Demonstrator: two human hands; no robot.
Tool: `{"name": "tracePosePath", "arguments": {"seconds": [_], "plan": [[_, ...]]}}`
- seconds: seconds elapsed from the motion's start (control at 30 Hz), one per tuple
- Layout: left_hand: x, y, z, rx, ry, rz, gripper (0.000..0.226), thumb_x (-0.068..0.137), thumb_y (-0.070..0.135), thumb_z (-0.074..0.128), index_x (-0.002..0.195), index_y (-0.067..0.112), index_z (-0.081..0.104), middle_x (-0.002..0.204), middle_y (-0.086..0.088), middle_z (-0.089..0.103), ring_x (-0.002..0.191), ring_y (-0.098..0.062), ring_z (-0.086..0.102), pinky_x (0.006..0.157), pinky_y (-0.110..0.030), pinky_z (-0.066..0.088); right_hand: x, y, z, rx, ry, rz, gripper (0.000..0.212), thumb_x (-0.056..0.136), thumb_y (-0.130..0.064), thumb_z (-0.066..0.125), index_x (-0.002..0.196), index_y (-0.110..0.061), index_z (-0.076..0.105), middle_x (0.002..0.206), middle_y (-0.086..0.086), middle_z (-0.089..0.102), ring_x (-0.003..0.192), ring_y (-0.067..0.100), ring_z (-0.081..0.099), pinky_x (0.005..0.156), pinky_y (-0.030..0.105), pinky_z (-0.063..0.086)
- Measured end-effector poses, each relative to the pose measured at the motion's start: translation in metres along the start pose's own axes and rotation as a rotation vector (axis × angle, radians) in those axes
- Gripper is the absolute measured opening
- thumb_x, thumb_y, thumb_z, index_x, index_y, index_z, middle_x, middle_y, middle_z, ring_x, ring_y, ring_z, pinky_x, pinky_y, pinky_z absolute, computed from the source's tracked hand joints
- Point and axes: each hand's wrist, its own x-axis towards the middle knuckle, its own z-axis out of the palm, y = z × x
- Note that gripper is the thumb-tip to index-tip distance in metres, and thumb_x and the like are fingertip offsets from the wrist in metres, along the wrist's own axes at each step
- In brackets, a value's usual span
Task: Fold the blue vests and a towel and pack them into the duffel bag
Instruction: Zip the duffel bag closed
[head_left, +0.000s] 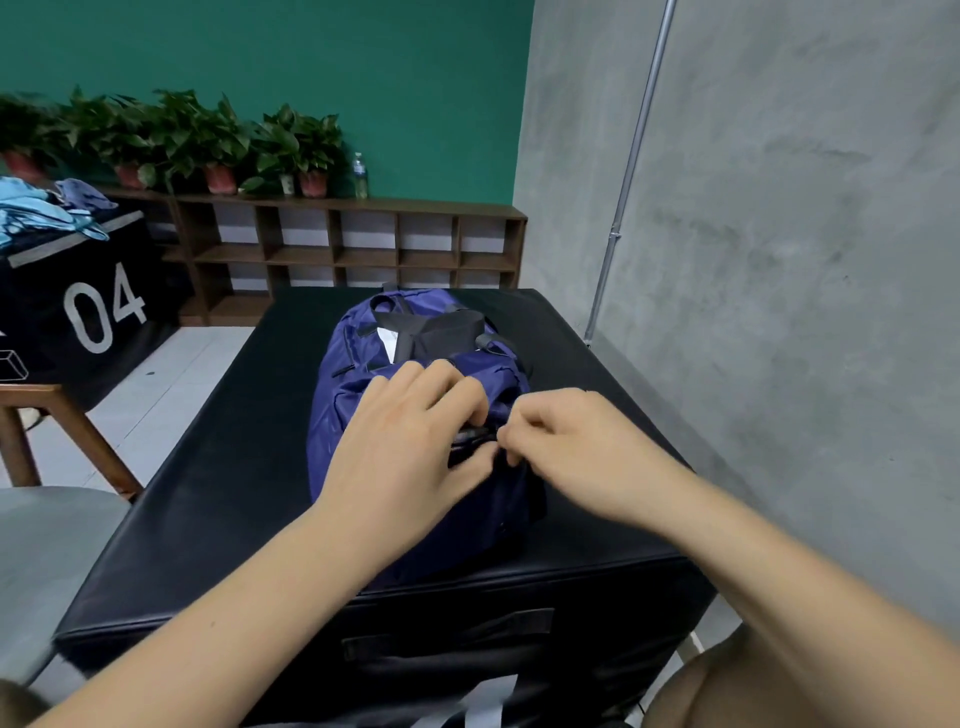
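Head view: your left hand (410, 441) is clamping curled fingers and thumb on top of the duffel bag (343, 415), and your right hand (566, 447) is pinching its dark zipper line just beside. The bag is lying lengthwise along the middle of the table (218, 493), bare surface showing either side; the wall (779, 260) is running close by the right edge.
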Motion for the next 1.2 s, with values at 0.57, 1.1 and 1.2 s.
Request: {"name": "tracePosePath", "arguments": {"seconds": [0.57, 1.1, 1.2], "plan": [[-0.008, 0.003, 0.005, -0.079, -0.01, 0.037, 0.013, 0.096, 0.035, 0.068, 0.101, 0.025, 0.074, 0.097, 0.011, 0.058, 0.086, -0.017, 0.048, 0.075, -0.043, 0.046, -0.011, 0.046, 0.014, -0.254, 0.141, -0.247, 0.03, 0.097, -0.051, 0.069, 0.106, -0.04, 0.042, 0.087, -0.011, 0.058, 0.075, 0.012, 0.057, 0.067, 0.036, 0.05], [-0.015, -0.011, -0.039, -0.352, -0.129, -0.449, 0.023, 0.085, 0.019, 0.088, 0.071, 0.03, 0.073, 0.076, 0.02, 0.066, 0.067, -0.006, 0.058, 0.063, -0.011, 0.04, -0.005, 0.058, 0.024, -0.569, 0.268, -0.453, 0.019, 0.107, -0.035, 0.052, 0.096, -0.025, 0.039, 0.075, -0.003, 0.055, 0.059, 0.038, 0.051, 0.05, 0.043, 0.045], [-0.019, -0.02, -0.052, -0.392, -0.167, -0.548, 0.023, 0.085, 0.018, 0.087, 0.069, 0.025, 0.073, 0.067, 0.014, 0.067, 0.059, -0.004, 0.054, 0.06, -0.011, 0.041, -0.006, 0.063, 0.022, -0.551, 0.275, -0.428, 0.02, 0.105, -0.033, 0.056, 0.095, -0.024, 0.04, 0.07, -0.004, 0.056, 0.059, 0.038, 0.051, 0.05, 0.043, 0.045]]}}
